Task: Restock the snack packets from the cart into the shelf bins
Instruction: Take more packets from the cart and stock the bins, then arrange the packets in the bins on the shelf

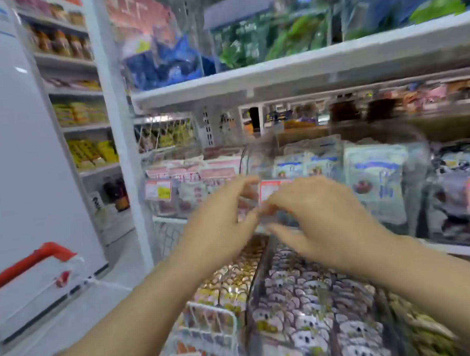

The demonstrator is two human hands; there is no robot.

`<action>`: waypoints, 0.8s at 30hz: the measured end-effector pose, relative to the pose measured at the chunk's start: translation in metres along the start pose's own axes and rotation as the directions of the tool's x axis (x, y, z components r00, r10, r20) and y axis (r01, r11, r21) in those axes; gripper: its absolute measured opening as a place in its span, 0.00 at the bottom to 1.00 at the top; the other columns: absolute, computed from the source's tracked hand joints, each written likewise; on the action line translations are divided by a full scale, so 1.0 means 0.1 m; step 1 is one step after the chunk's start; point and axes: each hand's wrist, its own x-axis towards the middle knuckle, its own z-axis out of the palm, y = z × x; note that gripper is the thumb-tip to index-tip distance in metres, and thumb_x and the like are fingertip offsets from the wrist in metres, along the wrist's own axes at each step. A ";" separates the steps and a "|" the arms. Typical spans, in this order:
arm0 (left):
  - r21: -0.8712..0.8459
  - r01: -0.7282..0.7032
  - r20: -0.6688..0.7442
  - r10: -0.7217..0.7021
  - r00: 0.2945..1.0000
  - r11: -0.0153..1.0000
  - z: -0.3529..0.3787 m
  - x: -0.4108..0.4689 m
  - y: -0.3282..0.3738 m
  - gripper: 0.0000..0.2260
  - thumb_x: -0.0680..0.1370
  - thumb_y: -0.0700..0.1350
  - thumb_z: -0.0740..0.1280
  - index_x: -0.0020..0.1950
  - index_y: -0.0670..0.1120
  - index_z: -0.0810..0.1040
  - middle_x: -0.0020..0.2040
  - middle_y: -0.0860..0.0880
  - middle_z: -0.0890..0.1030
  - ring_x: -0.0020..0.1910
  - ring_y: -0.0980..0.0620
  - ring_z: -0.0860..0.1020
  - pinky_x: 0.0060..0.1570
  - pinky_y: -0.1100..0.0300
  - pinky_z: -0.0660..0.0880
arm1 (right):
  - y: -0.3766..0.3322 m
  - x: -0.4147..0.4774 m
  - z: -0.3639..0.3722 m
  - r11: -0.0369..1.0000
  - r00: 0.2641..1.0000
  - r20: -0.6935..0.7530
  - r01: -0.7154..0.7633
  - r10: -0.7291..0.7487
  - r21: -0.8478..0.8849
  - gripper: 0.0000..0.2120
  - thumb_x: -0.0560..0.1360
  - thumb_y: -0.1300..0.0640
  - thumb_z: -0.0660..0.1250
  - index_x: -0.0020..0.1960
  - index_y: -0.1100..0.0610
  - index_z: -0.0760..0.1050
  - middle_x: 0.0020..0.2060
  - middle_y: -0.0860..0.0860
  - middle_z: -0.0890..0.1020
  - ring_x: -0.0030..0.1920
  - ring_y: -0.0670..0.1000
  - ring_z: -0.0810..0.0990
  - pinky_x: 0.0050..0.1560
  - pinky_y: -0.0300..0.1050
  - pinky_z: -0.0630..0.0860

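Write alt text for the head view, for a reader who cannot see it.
A left hand and right hand meet before a clear plastic shelf bin of white-and-blue snack packets; blur hides any grip. A red-handled cart stands left.

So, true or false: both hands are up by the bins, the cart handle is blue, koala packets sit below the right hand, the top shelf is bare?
The left hand and right hand are up at the shelf bins: true.
The cart handle is blue: false, it is red.
Koala-print packets lie below the right hand: true.
The top shelf is bare: false, it holds blue packets and green packets.
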 end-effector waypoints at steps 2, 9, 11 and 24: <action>0.019 0.110 0.029 -0.110 0.993 0.994 -0.14 -0.43 -0.24 0.16 0.80 0.45 0.68 0.68 0.54 0.74 0.55 0.56 0.81 0.52 0.57 0.81 0.57 0.54 0.77 | -0.36 -0.06 0.27 0.995 0.997 0.067 0.036 -0.042 0.098 0.10 0.70 0.44 0.66 0.43 0.50 0.78 0.35 0.47 0.81 0.39 0.55 0.81 0.37 0.51 0.78; 0.168 0.477 0.003 -0.484 0.875 0.863 -0.42 -1.83 -1.25 0.10 0.79 0.50 0.68 0.60 0.57 0.79 0.48 0.60 0.83 0.47 0.59 0.82 0.53 0.55 0.78 | -1.57 -0.25 1.26 0.887 0.866 0.467 -0.062 -0.181 0.458 0.08 0.75 0.46 0.64 0.51 0.47 0.76 0.48 0.45 0.82 0.52 0.51 0.80 0.47 0.50 0.77; 0.256 0.532 0.006 -0.552 0.834 0.807 -0.47 -2.04 -1.46 0.11 0.80 0.48 0.68 0.61 0.55 0.79 0.48 0.61 0.82 0.47 0.59 0.82 0.53 0.57 0.78 | -1.76 -0.25 1.52 0.872 0.787 0.573 -0.095 -0.229 0.479 0.09 0.75 0.47 0.65 0.54 0.46 0.76 0.50 0.46 0.82 0.53 0.53 0.80 0.46 0.49 0.77; 0.189 0.727 -0.188 -0.702 0.687 0.661 -0.51 -2.38 -1.98 0.11 0.82 0.47 0.63 0.60 0.61 0.78 0.53 0.61 0.83 0.51 0.56 0.81 0.53 0.50 0.79 | -2.08 -0.16 2.95 0.922 0.251 0.937 -0.240 -0.243 0.304 0.48 0.67 0.34 0.75 0.78 0.54 0.59 0.73 0.56 0.69 0.69 0.58 0.73 0.67 0.53 0.72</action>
